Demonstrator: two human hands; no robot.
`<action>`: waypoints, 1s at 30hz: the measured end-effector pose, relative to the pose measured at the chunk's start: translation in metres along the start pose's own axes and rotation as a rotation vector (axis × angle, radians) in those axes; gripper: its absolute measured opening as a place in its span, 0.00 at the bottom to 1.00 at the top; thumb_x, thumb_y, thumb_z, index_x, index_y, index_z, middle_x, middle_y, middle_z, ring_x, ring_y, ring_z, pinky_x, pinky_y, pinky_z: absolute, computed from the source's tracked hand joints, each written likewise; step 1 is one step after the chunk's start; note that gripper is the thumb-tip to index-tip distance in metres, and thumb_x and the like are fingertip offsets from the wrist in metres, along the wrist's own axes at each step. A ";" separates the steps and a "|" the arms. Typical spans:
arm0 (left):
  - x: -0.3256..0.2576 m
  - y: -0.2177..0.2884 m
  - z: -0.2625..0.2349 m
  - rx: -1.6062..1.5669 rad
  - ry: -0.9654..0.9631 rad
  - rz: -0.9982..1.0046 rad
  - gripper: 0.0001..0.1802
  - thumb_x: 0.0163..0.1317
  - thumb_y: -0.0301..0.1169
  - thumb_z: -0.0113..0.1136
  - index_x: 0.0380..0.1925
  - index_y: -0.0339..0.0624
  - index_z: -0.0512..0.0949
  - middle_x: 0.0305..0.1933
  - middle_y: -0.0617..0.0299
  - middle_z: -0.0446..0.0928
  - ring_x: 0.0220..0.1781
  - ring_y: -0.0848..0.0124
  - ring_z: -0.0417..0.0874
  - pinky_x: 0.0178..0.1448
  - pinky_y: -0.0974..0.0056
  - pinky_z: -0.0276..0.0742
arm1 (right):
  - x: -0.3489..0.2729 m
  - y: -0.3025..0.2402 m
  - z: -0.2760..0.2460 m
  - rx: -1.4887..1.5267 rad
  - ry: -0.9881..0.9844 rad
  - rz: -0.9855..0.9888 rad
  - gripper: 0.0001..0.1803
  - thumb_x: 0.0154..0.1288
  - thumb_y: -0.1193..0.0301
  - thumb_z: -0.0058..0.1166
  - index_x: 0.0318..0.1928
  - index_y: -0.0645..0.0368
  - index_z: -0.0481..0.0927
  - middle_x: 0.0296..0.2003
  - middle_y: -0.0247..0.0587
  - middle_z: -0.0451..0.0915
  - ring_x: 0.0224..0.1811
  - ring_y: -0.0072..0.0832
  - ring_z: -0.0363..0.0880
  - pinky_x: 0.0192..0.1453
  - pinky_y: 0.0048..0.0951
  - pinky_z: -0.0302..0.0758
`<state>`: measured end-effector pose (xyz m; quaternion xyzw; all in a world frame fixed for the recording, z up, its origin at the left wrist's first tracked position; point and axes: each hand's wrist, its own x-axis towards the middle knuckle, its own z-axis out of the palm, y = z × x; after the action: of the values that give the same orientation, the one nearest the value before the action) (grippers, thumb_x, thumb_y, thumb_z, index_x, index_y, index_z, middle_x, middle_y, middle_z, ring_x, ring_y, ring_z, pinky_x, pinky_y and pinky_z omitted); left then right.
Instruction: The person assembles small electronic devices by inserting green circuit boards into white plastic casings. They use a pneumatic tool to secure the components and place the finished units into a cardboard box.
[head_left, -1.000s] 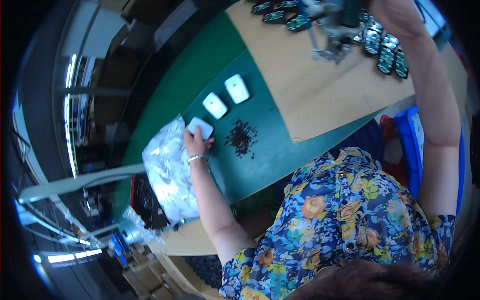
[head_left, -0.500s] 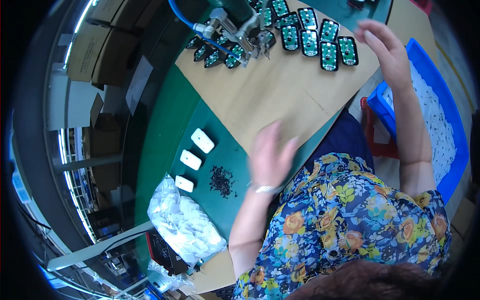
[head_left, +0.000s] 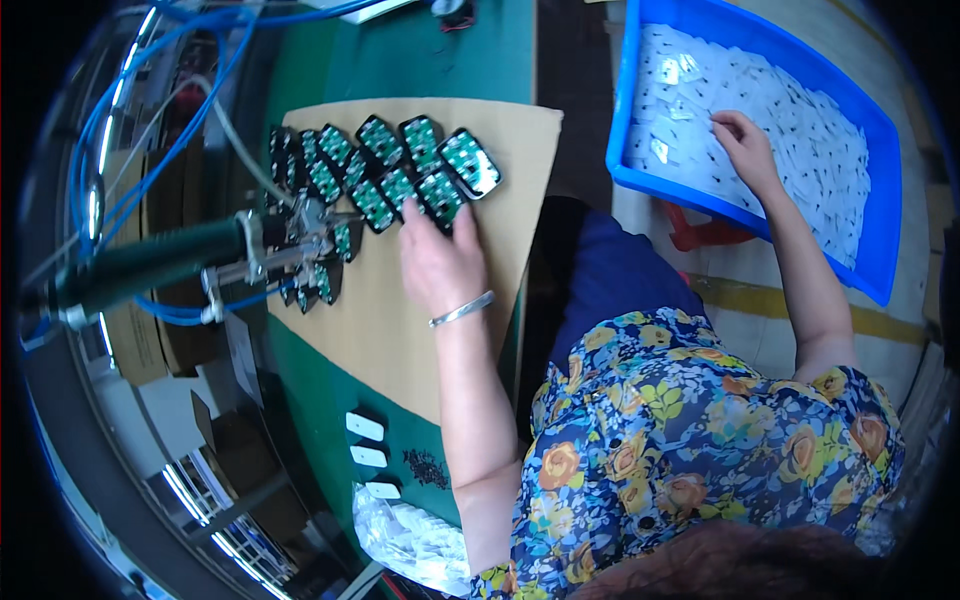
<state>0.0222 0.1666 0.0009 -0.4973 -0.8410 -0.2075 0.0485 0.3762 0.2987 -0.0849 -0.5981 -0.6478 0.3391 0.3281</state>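
Observation:
My left hand (head_left: 440, 265), a silver bracelet at its wrist, reaches over the cardboard sheet (head_left: 380, 345). Its thumb and fingers close around the near end of a green circuit board in a black case (head_left: 438, 194). More such cased boards lie in rows beside it, among them a board with a shiny cover (head_left: 470, 163) at the right end. Out to the right, my right hand (head_left: 748, 158) hovers at or just over the small white pieces (head_left: 690, 110) heaped in a blue bin (head_left: 625, 100). Its fingers are bent and slightly apart, with nothing visible between them.
A dark green tool on a metal arm (head_left: 160, 262) with blue air hoses (head_left: 225, 75) juts in from the left. Three white cases (head_left: 367, 456), a pile of small dark parts (head_left: 426, 468) and a plastic bag of white pieces (head_left: 410, 535) lie on the green table (head_left: 320, 372).
The view has turned to the right. My left hand has gone from bare cardboard to the cased boards. My right hand has moved from beside the boards to above the bin.

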 end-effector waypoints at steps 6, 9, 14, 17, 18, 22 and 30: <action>0.008 -0.004 -0.001 -0.083 -0.101 -0.136 0.38 0.49 0.47 0.62 0.54 0.30 0.64 0.38 0.48 0.76 0.36 0.58 0.78 0.42 0.59 0.72 | 0.062 0.052 0.029 -0.314 -0.094 0.077 0.15 0.54 0.63 0.53 0.39 0.60 0.77 0.35 0.45 0.80 0.38 0.34 0.78 0.43 0.30 0.72; 0.010 0.000 -0.002 -0.076 -0.092 -0.168 0.41 0.48 0.48 0.62 0.54 0.29 0.62 0.37 0.48 0.77 0.35 0.59 0.78 0.42 0.60 0.72 | 0.105 0.087 0.050 -0.092 -0.021 0.262 0.17 0.52 0.61 0.53 0.39 0.57 0.78 0.37 0.43 0.79 0.40 0.36 0.78 0.44 0.33 0.72; 0.013 0.008 -0.008 -0.057 -0.144 -0.246 0.40 0.46 0.43 0.63 0.55 0.28 0.62 0.34 0.49 0.77 0.33 0.59 0.78 0.41 0.61 0.72 | 0.140 0.091 0.058 -0.345 0.098 0.313 0.18 0.51 0.58 0.53 0.41 0.53 0.77 0.38 0.42 0.79 0.42 0.37 0.77 0.46 0.36 0.72; 0.005 0.003 -0.016 -0.096 -0.108 -0.215 0.38 0.45 0.40 0.63 0.54 0.28 0.63 0.34 0.50 0.77 0.33 0.60 0.79 0.41 0.61 0.73 | 0.137 0.066 0.055 -0.486 0.047 0.387 0.16 0.52 0.59 0.54 0.40 0.53 0.76 0.38 0.41 0.78 0.41 0.36 0.77 0.44 0.37 0.72; 0.000 0.001 -0.019 -0.119 -0.085 -0.196 0.38 0.45 0.40 0.63 0.53 0.28 0.63 0.34 0.50 0.77 0.34 0.60 0.79 0.41 0.61 0.73 | 0.133 0.058 0.055 -0.534 0.029 0.409 0.15 0.53 0.60 0.55 0.39 0.53 0.75 0.38 0.40 0.77 0.41 0.35 0.77 0.44 0.38 0.72; -0.037 0.001 -0.032 -0.523 -0.093 -0.161 0.35 0.45 0.31 0.65 0.54 0.29 0.63 0.35 0.53 0.76 0.35 0.68 0.79 0.42 0.65 0.74 | 0.115 0.056 0.054 -0.682 0.161 0.126 0.13 0.54 0.63 0.54 0.40 0.48 0.72 0.42 0.38 0.72 0.40 0.36 0.76 0.40 0.39 0.72; -0.068 0.008 -0.042 -0.857 -0.265 -0.254 0.36 0.47 0.25 0.63 0.56 0.29 0.60 0.42 0.55 0.72 0.41 0.71 0.76 0.46 0.68 0.73 | 0.113 0.063 0.040 -0.803 0.044 -0.059 0.09 0.56 0.67 0.50 0.40 0.48 0.72 0.39 0.39 0.71 0.41 0.39 0.75 0.40 0.40 0.74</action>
<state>0.0581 0.0978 0.0217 -0.3875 -0.7326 -0.4755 -0.2950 0.3696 0.4132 -0.1576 -0.6672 -0.7383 0.0365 0.0918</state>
